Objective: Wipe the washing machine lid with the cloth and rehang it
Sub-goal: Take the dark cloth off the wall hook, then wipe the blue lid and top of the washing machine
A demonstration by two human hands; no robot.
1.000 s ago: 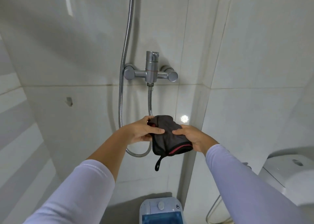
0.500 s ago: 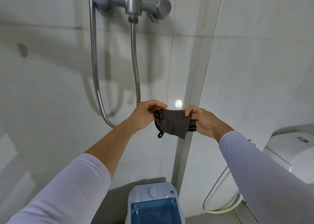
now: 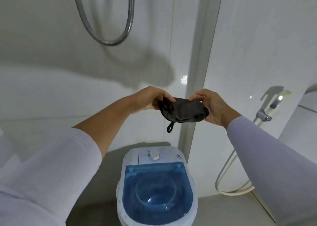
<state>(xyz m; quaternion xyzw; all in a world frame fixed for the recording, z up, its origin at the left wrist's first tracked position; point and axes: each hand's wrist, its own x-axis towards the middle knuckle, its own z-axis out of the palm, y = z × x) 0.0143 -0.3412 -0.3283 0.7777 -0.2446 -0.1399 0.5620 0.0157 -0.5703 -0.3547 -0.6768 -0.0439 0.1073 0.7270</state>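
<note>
Your left hand (image 3: 148,99) and right hand (image 3: 212,105) each pinch an end of the dark cloth (image 3: 184,111), held in the air above the far edge of the washing machine lid (image 3: 157,193)

Open air between held cloth (image 3: 183,111) and washing machine lid (image 3: 157,191) below. Shower hose (image 3: 106,40) loops above-left; bidet sprayer (image 3: 274,104) and hose on right wall.
</note>
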